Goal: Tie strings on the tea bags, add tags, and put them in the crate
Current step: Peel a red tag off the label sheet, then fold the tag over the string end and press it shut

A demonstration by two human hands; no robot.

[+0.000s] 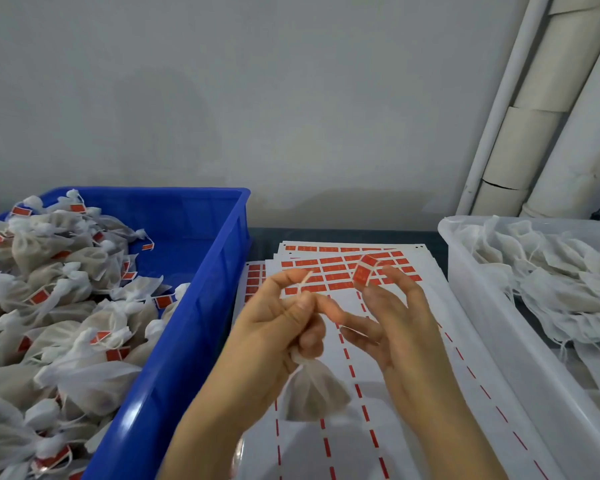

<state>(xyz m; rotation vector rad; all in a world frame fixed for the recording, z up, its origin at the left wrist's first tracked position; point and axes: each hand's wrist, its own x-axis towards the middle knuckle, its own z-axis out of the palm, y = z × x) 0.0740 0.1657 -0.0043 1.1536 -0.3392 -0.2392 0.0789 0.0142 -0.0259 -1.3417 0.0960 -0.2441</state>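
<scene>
My left hand (284, 327) grips the gathered neck of a white tea bag (314, 393), which hangs below the fist. Its string (303, 284) rises between my thumb and forefinger. My right hand (392, 320) holds a red tag (365, 270) folded at the fingertips, just right of the string end. Both hands hover over sheets of red tag stickers (329, 268). The blue crate (208, 289) on the left holds several tied, tagged tea bags (59, 289).
A translucent white bin (478, 306) on the right holds several untied white bags (551, 282). Pale pipes (548, 109) lean in the back right corner against a grey wall. Sticker sheets with red dashes cover the table between the two containers.
</scene>
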